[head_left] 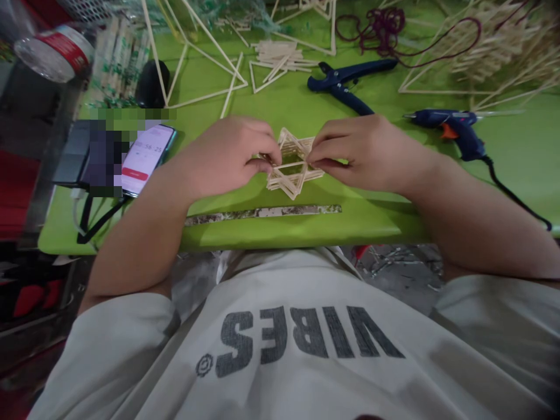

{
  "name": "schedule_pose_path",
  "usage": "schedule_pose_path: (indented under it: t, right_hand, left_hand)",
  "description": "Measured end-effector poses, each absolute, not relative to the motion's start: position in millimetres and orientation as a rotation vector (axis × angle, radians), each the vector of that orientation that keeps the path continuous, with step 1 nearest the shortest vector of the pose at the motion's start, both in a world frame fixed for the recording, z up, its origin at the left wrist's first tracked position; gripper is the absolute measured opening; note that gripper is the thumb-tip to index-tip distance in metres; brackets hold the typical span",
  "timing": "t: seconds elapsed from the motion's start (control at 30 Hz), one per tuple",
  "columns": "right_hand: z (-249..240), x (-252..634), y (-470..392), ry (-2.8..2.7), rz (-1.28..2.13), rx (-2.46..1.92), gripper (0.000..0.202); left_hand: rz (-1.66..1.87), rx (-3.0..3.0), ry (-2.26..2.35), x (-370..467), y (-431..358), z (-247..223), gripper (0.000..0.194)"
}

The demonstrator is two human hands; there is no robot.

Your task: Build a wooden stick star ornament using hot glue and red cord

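Note:
A small star-shaped stack of thin wooden sticks [294, 185] sits on the green table in front of me. My left hand [238, 153] pinches its left side, thumb and forefinger together near a stick lying across the star's open middle. On the opposite side, my right hand [355, 149] has its fingertips closed at the star's right edge. The fingers hide the exact spots they grip. Between the star and the table's front edge lies a narrow patterned strip [266, 212].
Blue cutters [343, 81] lie behind my right hand, a blue glue gun [457, 125] farther right. A lit phone [146, 157] and black mouse [152, 83] are at left. Stick triangles, a loose stick pile [282, 57] and purple cord [380, 26] fill the back.

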State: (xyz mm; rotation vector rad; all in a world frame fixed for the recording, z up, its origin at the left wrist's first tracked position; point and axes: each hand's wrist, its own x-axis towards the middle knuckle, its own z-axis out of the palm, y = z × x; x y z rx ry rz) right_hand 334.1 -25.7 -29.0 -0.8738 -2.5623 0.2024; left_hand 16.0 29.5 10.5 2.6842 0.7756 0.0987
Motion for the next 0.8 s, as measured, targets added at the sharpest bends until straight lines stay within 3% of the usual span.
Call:
schedule_pose_path:
  t: [0.47, 0.8]
  right_hand:
    - [-31.7, 332.4, -25.3, -2.571, 0.254, -0.884, 0.029]
    - [-25.3, 336.1, -26.1, -2.557, 0.291, -0.919, 0.025]
  left_hand:
    - [0.061, 2.692, 0.738, 15.8, 29.4, 11.4, 0.036]
    - [-0.029, 2.662, 0.864, 13.1, 23.7, 26.6, 0.03]
